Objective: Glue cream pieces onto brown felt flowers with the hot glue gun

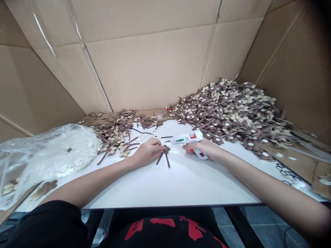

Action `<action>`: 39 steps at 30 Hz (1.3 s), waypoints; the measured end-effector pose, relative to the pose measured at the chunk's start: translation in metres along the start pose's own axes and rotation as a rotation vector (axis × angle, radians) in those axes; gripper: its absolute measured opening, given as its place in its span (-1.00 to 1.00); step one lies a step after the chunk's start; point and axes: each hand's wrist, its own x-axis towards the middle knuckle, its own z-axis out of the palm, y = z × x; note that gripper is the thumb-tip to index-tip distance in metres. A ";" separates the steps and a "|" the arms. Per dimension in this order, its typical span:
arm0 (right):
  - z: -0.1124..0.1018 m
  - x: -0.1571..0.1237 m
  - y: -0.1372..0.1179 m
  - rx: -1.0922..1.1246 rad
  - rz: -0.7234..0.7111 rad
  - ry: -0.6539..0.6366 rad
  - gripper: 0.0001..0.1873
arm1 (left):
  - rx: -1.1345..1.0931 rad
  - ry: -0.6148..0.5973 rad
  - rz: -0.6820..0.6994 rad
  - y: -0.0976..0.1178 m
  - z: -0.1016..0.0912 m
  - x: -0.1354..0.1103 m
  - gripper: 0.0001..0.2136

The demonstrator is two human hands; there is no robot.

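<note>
Between the fingertips of my left hand is a small brown felt flower. Two dark strips hang from it toward the table's front edge. My right hand is wrapped round the handle of a white glue gun with an orange trigger. Its nozzle points left, just above and beside the flower; whether the tip touches it I cannot tell. Under both hands is the white table.
A big heap of brown and beige flowers, many with white discs, fills the back right. At left lie loose flowers and a clear plastic bag of white discs. Cardboard walls enclose the back and sides. A black cord lies behind my left hand.
</note>
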 end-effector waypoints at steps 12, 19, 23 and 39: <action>0.000 -0.003 -0.005 0.048 0.009 -0.005 -0.86 | -0.073 -0.092 -0.200 0.002 -0.002 0.002 -0.76; -0.001 0.000 0.001 0.062 0.042 0.012 -0.89 | -0.167 -0.025 -0.202 0.004 0.000 0.001 -0.78; -0.002 -0.001 -0.001 0.053 0.031 0.013 -0.89 | -0.180 0.068 -0.219 0.008 -0.001 0.002 -0.83; -0.002 -0.004 -0.002 0.023 -0.003 0.010 -0.89 | -0.212 0.009 -0.143 0.011 -0.002 0.004 -0.82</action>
